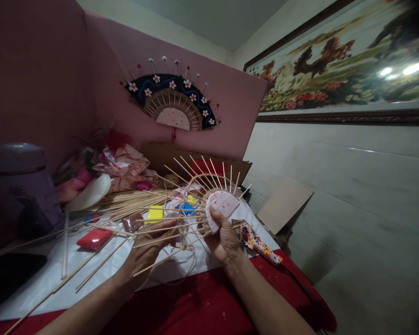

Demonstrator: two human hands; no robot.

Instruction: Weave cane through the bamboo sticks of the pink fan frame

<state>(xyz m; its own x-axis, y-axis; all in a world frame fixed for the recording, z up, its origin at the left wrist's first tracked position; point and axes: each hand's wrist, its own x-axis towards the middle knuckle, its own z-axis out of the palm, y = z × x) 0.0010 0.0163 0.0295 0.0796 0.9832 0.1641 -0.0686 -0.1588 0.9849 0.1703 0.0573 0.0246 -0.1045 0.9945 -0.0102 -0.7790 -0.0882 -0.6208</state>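
Observation:
A half-made fan frame [205, 188] of thin bamboo sticks spreads out in front of me, its sticks fanning left and upward. At its middle is a pale pink half-round pad with red spots [223, 204], edged with woven cord. My right hand [225, 239] grips this pad, thumb on the face and fingers behind. Brown twine [182, 232] runs in an outer arc through the sticks, with a loose loop hanging below. My left hand [157, 239] is closed at the twine among the left sticks, its fingertips partly hidden by them.
A finished dark fan with white flowers [172, 86] is on the pink board behind. Loose sticks [132, 202], yellow [155, 213] and red packets [93, 238], and a glue gun with a floral cover [260, 244] lie on the table. A dark phone-like slab [12, 279] lies left, near a purple container [21, 186].

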